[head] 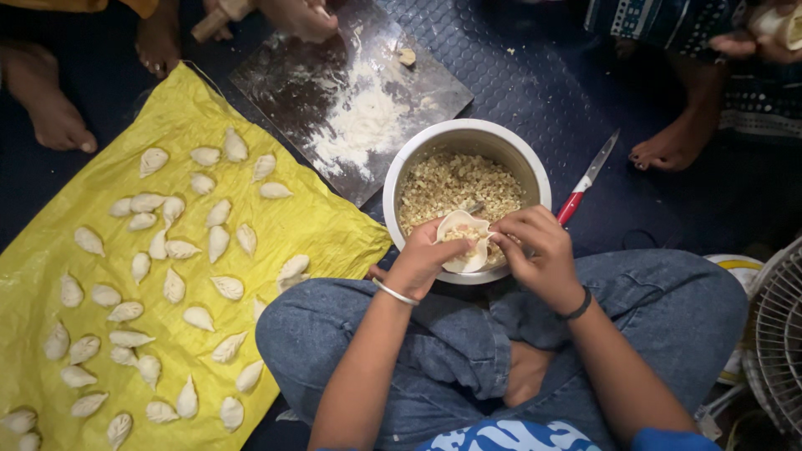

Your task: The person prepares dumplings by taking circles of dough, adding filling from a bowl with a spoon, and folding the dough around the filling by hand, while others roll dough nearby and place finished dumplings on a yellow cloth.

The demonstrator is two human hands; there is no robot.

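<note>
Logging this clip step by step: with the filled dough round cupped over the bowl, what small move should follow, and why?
Probably the right hand starts pinching the rim of the dough wrapper closed. The left hand cups it open over the bowl with filling already inside, and the pleated dumplings on the yellow sheet show sealed edges.

The dough wrapper (464, 242) cupped in the left hand (422, 263) looks soft, pale and matt, its filling crumbly like that in the smooth white bowl (468, 138). The yellow sheet (167, 117) is creased, faintly glossy plastic; the dark board (301, 88) is flour-dusted, the floor mat (518, 75) studded rubber, the knife (589, 177) bright metal with glossy red handle
</note>
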